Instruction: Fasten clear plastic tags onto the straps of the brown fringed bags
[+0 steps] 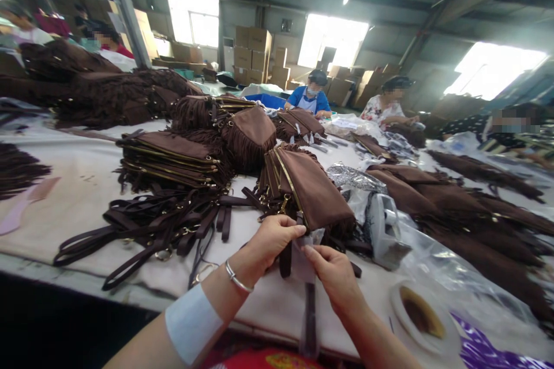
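Note:
A brown fringed pouch (pixel 322 184) with a gold zip lies at the front of a leaning stack. At its near corner, my left hand (pixel 274 239) is closed in a pinch on a dark wrist strap (pixel 309 317), beside the zip end. My right hand (pixel 335 274) pinches a clear plastic sleeve (pixel 300 259) just below. The strap hangs down toward me with clear plastic around its lower part. What lies between the fingertips is partly hidden. Left of my hands, dark wrist straps (pixel 173 228) with gold rings lie in a tangled heap.
More fringed pouches (pixel 168 153) are stacked behind the straps. To the right stand a tape dispenser (pixel 385 228), a roll of tape (pixel 424 317) and plastic bags (pixel 450 265). A pink comb (pixel 28 204) lies far left. Co-workers, one in blue (pixel 307 98), sit across the table.

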Demonstrator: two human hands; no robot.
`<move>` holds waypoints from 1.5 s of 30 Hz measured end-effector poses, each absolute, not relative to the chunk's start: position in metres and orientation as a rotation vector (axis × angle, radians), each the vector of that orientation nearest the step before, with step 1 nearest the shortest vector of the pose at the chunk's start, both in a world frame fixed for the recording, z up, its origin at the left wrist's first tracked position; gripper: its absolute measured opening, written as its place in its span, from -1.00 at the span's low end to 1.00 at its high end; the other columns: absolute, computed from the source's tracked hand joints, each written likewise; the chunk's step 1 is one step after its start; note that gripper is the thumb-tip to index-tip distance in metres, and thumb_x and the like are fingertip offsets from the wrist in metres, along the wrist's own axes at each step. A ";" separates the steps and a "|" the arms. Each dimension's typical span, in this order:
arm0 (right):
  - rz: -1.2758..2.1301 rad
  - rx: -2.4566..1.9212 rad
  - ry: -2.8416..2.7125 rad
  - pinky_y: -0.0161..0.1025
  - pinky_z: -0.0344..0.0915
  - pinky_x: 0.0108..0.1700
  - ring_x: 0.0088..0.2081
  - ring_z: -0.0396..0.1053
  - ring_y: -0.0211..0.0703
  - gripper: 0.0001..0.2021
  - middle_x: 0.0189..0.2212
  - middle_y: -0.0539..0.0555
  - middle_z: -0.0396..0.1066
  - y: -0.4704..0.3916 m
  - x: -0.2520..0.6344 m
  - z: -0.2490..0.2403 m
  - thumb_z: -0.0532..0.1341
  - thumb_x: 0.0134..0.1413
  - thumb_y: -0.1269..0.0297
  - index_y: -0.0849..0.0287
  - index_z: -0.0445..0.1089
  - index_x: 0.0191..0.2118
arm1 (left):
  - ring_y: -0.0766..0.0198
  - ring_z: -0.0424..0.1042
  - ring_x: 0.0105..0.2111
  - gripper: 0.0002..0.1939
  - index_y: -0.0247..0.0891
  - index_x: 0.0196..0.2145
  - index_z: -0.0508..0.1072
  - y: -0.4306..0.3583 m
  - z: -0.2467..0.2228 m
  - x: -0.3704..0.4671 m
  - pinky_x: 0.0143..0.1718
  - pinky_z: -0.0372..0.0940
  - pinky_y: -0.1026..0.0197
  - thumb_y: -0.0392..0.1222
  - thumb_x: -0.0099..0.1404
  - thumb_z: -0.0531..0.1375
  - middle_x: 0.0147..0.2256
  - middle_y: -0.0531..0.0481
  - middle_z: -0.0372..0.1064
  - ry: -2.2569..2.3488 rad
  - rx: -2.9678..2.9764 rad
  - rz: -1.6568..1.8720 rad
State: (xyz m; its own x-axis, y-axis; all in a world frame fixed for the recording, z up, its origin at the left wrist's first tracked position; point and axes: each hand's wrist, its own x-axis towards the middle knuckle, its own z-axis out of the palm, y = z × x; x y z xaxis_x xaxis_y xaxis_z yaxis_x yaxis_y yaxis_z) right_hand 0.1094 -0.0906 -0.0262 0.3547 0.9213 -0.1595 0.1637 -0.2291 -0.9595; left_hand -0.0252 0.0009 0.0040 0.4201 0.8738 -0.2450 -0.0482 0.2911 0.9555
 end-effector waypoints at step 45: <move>0.005 -1.562 -1.772 -0.13 0.35 -0.07 -0.17 0.43 -0.04 -0.74 -0.19 0.17 0.48 -0.049 0.132 0.013 0.13 0.18 0.26 0.15 0.48 -0.08 | 0.41 0.24 -0.66 -0.56 -0.28 -0.39 0.33 0.029 0.004 -0.030 -0.65 0.07 0.36 0.19 0.11 0.23 -0.60 0.09 0.27 0.836 1.166 0.567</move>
